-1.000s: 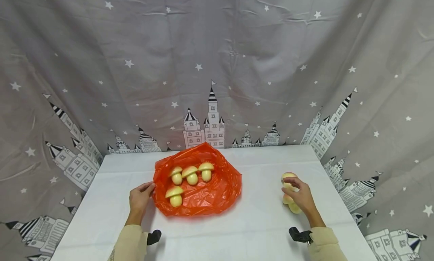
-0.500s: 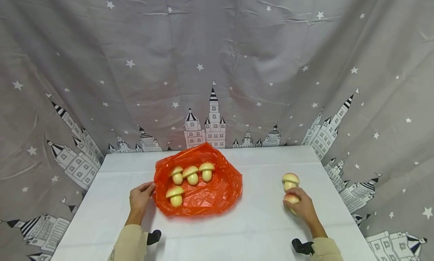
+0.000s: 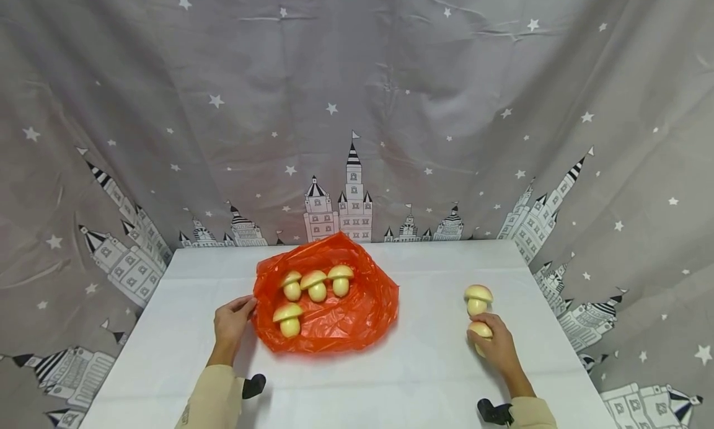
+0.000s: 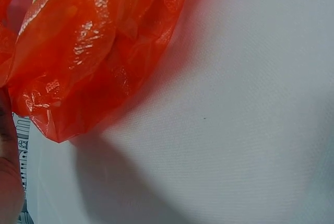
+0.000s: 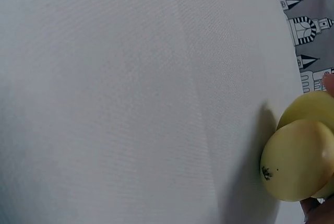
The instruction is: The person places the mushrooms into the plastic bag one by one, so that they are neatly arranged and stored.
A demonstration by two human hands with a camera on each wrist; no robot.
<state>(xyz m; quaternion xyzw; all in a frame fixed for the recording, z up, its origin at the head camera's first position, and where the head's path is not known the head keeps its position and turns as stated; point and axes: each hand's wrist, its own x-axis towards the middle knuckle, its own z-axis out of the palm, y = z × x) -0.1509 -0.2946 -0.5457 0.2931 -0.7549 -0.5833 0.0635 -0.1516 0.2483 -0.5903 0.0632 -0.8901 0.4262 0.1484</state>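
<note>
A red plastic bag [image 3: 340, 339] lies spread open on the table, with several yellow mushrooms [image 3: 317, 291] inside, their caps tinged reddish. My left hand [image 3: 230, 323] pinches the bag's left edge between thumb and fingers; in the left wrist view the bag [image 4: 88, 57] bunches beside that hand [image 4: 8, 177]. At the right, my right hand [image 3: 499, 348] holds a mushroom [image 3: 478, 331] by thumb and fingers, low over the table or touching it. The right wrist view shows the rounded stem end of this mushroom [image 5: 297, 161]. Just beyond it stands another mushroom [image 3: 477, 297].
A white cloth covers the table [image 3: 424, 367]. Behind and beside it hangs a grey curtain [image 3: 401, 106] printed with castles and stars. Black wrist-camera mounts [image 3: 254, 386] stick out at both sleeves.
My right hand has come nearer along the table from the far mushroom and now grips the nearer one, which it has shifted slightly. The left hand keeps its place at the bag.
</note>
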